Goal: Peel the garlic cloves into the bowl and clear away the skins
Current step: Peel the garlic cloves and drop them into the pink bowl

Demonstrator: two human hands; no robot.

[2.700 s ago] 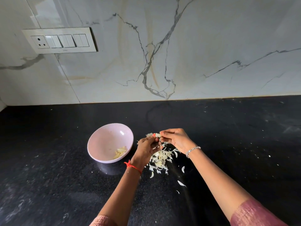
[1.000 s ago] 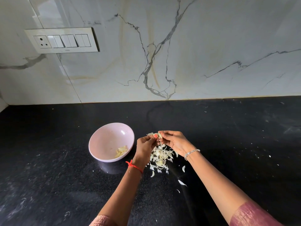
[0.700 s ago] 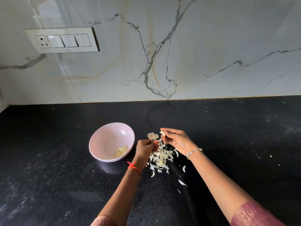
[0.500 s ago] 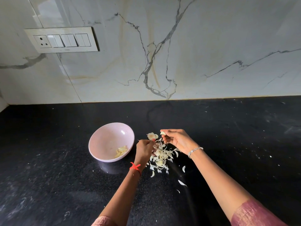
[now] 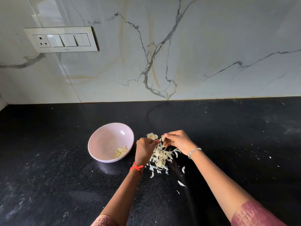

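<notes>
A pale pink bowl [image 5: 97, 136] stands on the black counter with a few peeled cloves [image 5: 121, 151] inside. Just right of it, my left hand [image 5: 145, 150] is curled, and a small garlic cluster [image 5: 151, 136] shows at its fingertips. A finger's width further right, my right hand [image 5: 178, 141] pinches a single clove [image 5: 163, 138] between thumb and fingers. A heap of papery skins [image 5: 160, 156] lies under and in front of both hands. Whether the clove still has its skin is too small to tell.
Stray skin flakes [image 5: 181, 183] lie on the counter [image 5: 228, 136] toward me. The marble wall [image 5: 162, 62] rises behind the counter and carries a switch panel [image 5: 61, 39] at upper left.
Both hands were joined on the garlic cluster. My right hand has since pulled a clove off it to the right, leaving a small gap. The bowl and the skins have stayed put.
</notes>
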